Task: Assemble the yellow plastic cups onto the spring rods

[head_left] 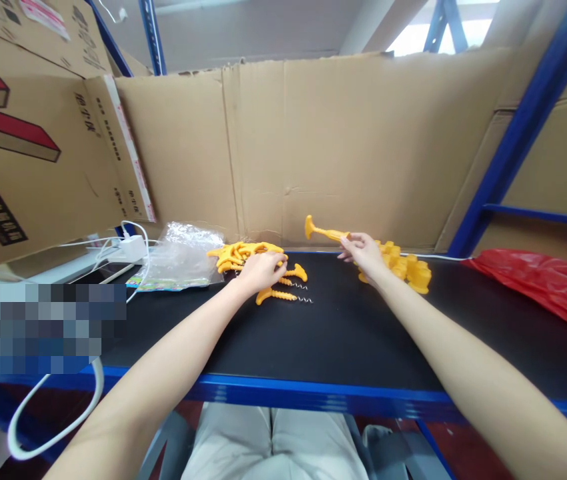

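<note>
Yellow plastic up in the air, and it's the right hand [362, 253] that has it: a yellow T-handled piece [327, 232], pinched at its far end between thumb and fingers, clear of the black tabletop [348, 333]. Look at the line of it! Long axis close to level, running left to right, dipping slightly towards the fingers, with the crossbar out at the left end, standing across the shaft.

Over to the left hand [262, 270], down on the yellow pile [246, 252], fingers curled, and whether they have hold of anything I cannot tell. Just in front of it lies a corkscrew [283, 295], handle to the left, metal spiral pointing right, long axis nearly crosswise. Another metal spiral [299, 286] points right just behind it. Beside the right hand, yellow cup-like pieces [418, 273] crowd together, the red plastic [538, 283] well beyond.
</note>
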Demonstrator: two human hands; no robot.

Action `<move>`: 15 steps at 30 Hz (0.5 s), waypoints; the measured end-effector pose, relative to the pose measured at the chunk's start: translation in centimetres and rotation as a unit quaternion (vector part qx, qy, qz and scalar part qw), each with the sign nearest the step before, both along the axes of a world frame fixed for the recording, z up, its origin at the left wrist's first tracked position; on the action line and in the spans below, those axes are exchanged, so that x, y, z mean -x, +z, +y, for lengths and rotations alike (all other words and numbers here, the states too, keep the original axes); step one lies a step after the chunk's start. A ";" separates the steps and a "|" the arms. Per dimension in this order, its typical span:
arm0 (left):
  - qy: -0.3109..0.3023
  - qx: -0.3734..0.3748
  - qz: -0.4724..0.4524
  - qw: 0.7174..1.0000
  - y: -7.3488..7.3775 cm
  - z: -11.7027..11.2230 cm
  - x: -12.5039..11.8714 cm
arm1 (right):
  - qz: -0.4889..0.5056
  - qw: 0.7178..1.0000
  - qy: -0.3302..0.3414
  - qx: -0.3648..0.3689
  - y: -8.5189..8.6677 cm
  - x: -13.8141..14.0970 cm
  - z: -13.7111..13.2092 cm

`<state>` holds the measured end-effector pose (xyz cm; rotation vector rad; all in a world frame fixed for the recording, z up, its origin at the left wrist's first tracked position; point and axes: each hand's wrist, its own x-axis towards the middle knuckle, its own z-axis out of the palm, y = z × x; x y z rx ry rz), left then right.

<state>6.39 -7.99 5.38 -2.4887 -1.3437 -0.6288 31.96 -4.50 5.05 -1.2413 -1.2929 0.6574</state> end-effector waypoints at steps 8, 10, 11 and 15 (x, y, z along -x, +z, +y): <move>-0.020 0.061 0.037 0.997 -0.6 0.0 -0.5 | -0.478 0.861 -0.140 -0.103 -1.4 -0.3 -0.4; -0.024 0.061 0.040 0.997 -0.6 0.1 -0.4 | -0.556 0.816 -0.137 -0.079 -1.5 0.2 -0.8; -0.026 0.062 0.043 0.997 -0.7 0.1 -0.4 | -0.592 0.791 -0.139 -0.065 -1.6 0.4 -0.9; -0.027 0.072 0.050 0.996 -0.7 0.1 -0.4 | -0.680 0.716 -0.160 -0.024 -1.9 0.7 -0.8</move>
